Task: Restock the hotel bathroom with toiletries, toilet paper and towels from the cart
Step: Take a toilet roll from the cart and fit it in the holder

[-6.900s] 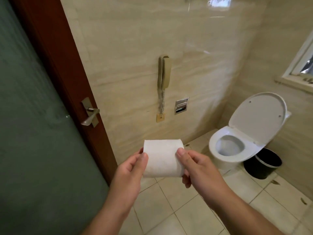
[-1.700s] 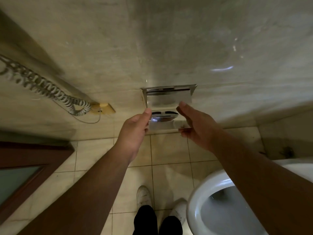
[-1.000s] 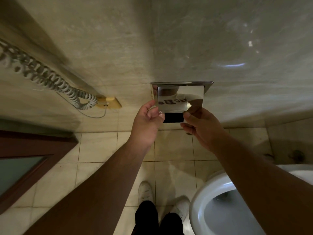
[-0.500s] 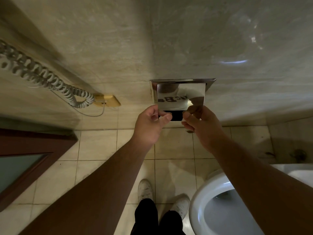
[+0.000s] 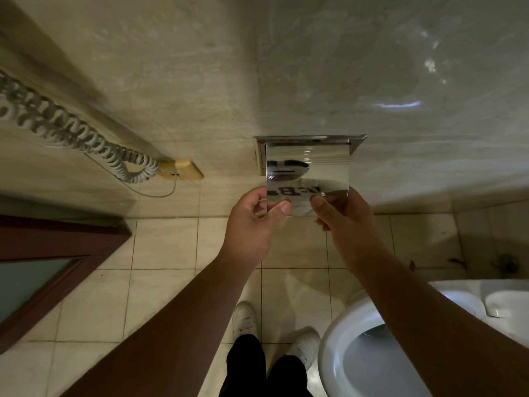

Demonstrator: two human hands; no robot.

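The left hand (image 5: pixel 252 224) and right hand (image 5: pixel 347 222) each pinch a lower corner of the mirrored flap (image 5: pixel 307 170) on the wall holder (image 5: pixel 356 139), which hides any roll; toiletries and towels likely remain.

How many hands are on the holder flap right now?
2. The left hand pinches the flap at its lower left corner; the right hand holds its lower right corner.
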